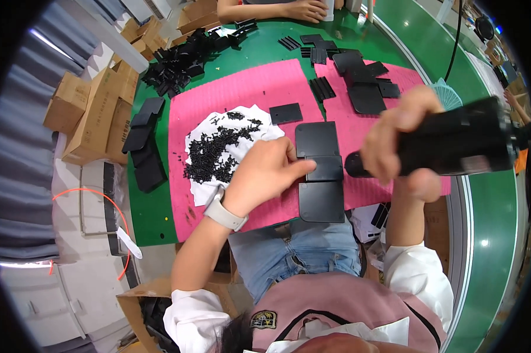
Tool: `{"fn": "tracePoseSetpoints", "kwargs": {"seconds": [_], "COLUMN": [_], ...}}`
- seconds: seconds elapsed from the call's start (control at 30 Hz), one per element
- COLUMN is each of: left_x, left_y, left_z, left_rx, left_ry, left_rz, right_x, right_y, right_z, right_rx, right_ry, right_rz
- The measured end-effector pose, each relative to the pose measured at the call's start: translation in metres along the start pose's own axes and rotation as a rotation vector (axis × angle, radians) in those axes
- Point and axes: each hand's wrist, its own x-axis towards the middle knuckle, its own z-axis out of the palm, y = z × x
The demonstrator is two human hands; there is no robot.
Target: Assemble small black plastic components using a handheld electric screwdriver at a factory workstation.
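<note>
A black three-part plastic panel (318, 203) lies on the pink mat, straight in front of me. My left hand (264, 173), fingers curled, holds this panel at its left side, the thumb resting on the middle section. My right hand (389, 141) grips a thick black electric screwdriver (459, 141), tilted almost sideways, with its narrow end toward the panel's right side. Whether that end touches the panel, I cannot tell. Left of the panel, a heap of small black screws (209, 156) is spread over a white cloth (199, 193). A small black plate (286, 113) lies just beyond my left hand.
The pink ribbed mat (242, 82) covers part of a green table (154, 220). Black parts (177, 62) are piled at the far left, and more panels (365, 97) lie at the far right. Cardboard boxes (95, 117) stand left. Another person's hand (306, 10) rests across the table.
</note>
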Motion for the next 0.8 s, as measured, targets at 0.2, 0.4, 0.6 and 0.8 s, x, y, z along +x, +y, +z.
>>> {"fn": "tracePoseSetpoints", "kwargs": {"seconds": [0.2,0.4,0.6,0.8], "left_x": [0.075,0.097,0.085,0.007], "left_y": [-0.038,-0.049,-0.047,0.007], "left_z": [-0.036,-0.033,-0.034,-0.017], "left_rx": [0.384,0.440,0.273,-0.429], "left_ry": [0.711,0.631,0.622,0.006], "left_rz": [0.295,0.131,0.315,0.291], "right_x": [-0.010,-0.021,-0.014,0.003], "right_y": [-0.023,-0.015,-0.011,-0.012], "right_z": [-0.015,-0.017,-0.010,-0.012], "right_rx": [0.178,0.176,0.113,0.217], "right_ry": [-0.118,-0.108,0.014,0.027], "right_rz": [-0.089,-0.123,-0.111,-0.299]}}
